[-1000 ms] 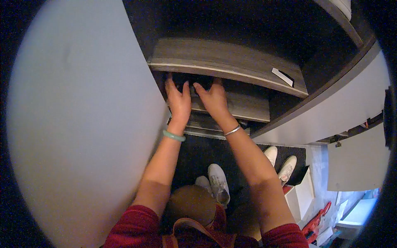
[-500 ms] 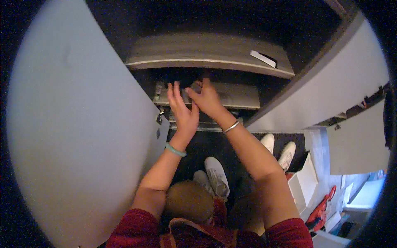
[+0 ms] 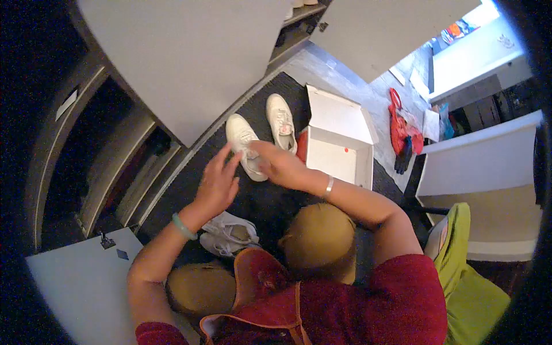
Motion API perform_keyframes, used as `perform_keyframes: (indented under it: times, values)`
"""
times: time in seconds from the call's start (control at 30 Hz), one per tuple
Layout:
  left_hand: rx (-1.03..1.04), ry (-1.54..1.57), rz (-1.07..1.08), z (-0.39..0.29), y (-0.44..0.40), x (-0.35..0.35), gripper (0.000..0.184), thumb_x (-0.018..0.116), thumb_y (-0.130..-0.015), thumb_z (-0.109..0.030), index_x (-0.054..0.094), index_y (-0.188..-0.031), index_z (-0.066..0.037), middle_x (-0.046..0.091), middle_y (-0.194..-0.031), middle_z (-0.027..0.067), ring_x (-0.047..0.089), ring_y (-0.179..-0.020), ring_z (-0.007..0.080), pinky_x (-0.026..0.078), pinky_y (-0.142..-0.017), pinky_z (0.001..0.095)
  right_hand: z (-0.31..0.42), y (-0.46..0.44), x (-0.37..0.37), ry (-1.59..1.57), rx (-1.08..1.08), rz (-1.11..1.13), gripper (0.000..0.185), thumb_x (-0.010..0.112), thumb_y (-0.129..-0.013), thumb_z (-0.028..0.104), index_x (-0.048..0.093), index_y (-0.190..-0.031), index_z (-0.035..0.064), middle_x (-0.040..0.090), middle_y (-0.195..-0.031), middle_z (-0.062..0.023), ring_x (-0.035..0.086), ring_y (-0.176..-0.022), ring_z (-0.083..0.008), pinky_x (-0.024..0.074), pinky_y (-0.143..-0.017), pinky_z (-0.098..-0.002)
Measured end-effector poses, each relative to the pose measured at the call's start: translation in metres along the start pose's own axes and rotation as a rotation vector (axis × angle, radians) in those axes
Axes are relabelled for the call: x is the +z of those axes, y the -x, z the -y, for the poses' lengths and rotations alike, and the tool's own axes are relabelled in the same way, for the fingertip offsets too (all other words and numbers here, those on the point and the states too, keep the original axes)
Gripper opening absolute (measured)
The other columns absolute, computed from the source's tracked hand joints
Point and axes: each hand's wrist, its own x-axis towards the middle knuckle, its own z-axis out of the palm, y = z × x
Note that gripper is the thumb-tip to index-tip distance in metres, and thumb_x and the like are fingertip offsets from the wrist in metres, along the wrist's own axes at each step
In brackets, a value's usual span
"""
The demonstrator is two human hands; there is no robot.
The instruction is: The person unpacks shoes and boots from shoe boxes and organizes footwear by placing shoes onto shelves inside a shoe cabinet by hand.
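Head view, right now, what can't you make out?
In the head view:
Right hand: blurred; whether it touches the left white shoe is unclear.
That shoe: partly hidden behind the hand.
Shelves: depths lost in shadow.
Pale items up top: cut off by the picture's edge.

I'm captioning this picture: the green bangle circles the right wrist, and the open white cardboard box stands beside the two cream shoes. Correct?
Wrong wrist: the head view shows the green bangle on the left wrist. The white box does stand beside the cream shoes.
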Motion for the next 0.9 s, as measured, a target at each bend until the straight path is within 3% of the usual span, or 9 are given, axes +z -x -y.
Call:
perform_keyframes:
  times: [0.1,0.27,0.37,0.5,0.53,0.63,0.83,0.87,0.9]
  values:
    - [0.106,0.005,0.106,-0.006,-0.021,0.045,0.058,0.056,-0.075,-0.007,0.034,-0.128,-0.006,0.031,-0.131,0.0211,0.04,-0.113,0.0391,0.033,-0.096,0.0431,-0.035,0.07,-0.028,0.055,0.357,-0.006,0.048,0.058,-0.08,0.021,0.041,-0.121,0.0018,0.047,-0.118,-0.0228,0.047,-0.109,-0.0349,0.0391,-0.091,-0.038]
    - [0.211,0.087,0.381,-0.03,-0.034,0.123,0.059,0.054,-0.076,-0.008,0.031,-0.13,-0.003,0.028,-0.132,0.0245,0.043,-0.11,0.0399,0.038,-0.092,0.043,-0.098,0.152,0.005,0.261,0.451,0.148,0.07,0.062,-0.074,0.04,0.038,-0.122,-0.0061,0.045,-0.119,-0.0271,0.046,-0.111,-0.0371,0.0368,-0.095,-0.04]
    - [0.087,0.148,0.62,-0.046,-0.032,0.161,0.068,0.055,-0.075,-0.01,0.021,-0.133,-0.002,0.027,-0.133,0.026,0.042,-0.112,0.04,0.038,-0.092,0.043,-0.102,0.144,0.019,0.151,0.608,0.393,0.063,0.066,-0.072,0.036,0.044,-0.118,-0.0012,0.053,-0.11,-0.0242,0.052,-0.1,-0.0369,0.0433,-0.083,-0.0412]
    - [-0.025,0.382,0.604,-0.027,-0.01,0.26,0.078,0.057,-0.074,-0.013,0.009,-0.136,-0.001,0.025,-0.133,0.0275,0.038,-0.116,0.0402,0.036,-0.094,0.0416,-0.111,0.136,0.037,0.025,0.743,0.257,0.049,0.06,-0.076,0.03,0.043,-0.113,0.0024,0.059,-0.093,-0.0242,0.057,-0.086,-0.0389,0.0457,-0.073,-0.0452]
    - [-0.246,0.622,0.689,-0.02,-0.006,0.294,0.082,0.057,-0.074,-0.013,0.005,-0.136,0.0,0.023,-0.134,0.0286,0.036,-0.118,0.04,0.035,-0.096,0.0408,-0.121,0.14,0.047,0.013,0.726,0.221,0.042,0.054,-0.079,0.028,0.043,-0.111,0.003,0.06,-0.087,-0.0236,0.058,-0.083,-0.0393,0.0458,-0.07,-0.0467]
    - [-0.296,0.558,0.587,-0.05,-0.013,0.276,0.09,0.059,-0.072,-0.013,-0.003,-0.136,-0.001,0.018,-0.135,0.0312,0.031,-0.122,0.0397,0.032,-0.099,0.0388,-0.129,0.138,0.055,0.02,0.802,0.331,0.04,0.051,-0.08,0.027,0.043,-0.112,0.0045,0.06,-0.088,-0.0242,0.059,-0.081,-0.0388,0.0462,-0.069,-0.0464]
    - [-0.096,0.626,0.501,-0.061,-0.045,0.3,0.09,0.057,-0.069,-0.013,-0.002,-0.136,0.0,0.023,-0.134,0.0301,0.032,-0.123,0.0354,0.031,-0.1,0.0372,-0.18,0.176,0.049,0.351,0.677,0.288,0.023,0.041,-0.084,0.02,0.052,-0.094,0.0023,0.062,-0.08,-0.0191,0.062,-0.07,-0.0332,0.0472,-0.059,-0.046]
    - [-0.076,0.83,0.608,-0.086,-0.073,0.245,0.087,0.06,-0.07,-0.014,0.006,-0.136,0.003,0.017,-0.139,0.0256,0.015,-0.131,0.0327,0.015,-0.107,0.0354,-0.186,0.18,0.027,0.368,0.72,0.255,0.024,0.04,-0.086,0.02,0.053,-0.094,0.002,0.062,-0.08,-0.0192,0.062,-0.07,-0.0334,0.0475,-0.059,-0.045]
    - [0.007,0.885,0.605,-0.089,-0.073,0.277,0.084,0.059,-0.073,-0.016,0.007,-0.136,0.003,0.017,-0.139,0.0256,0.017,-0.13,0.033,0.016,-0.107,0.0355,-0.192,0.184,0.005,0.394,0.775,0.17,0.024,0.041,-0.086,0.02,0.052,-0.095,0.0009,0.062,-0.079,-0.0196,0.061,-0.07,-0.0341,0.0475,-0.058,-0.0446]
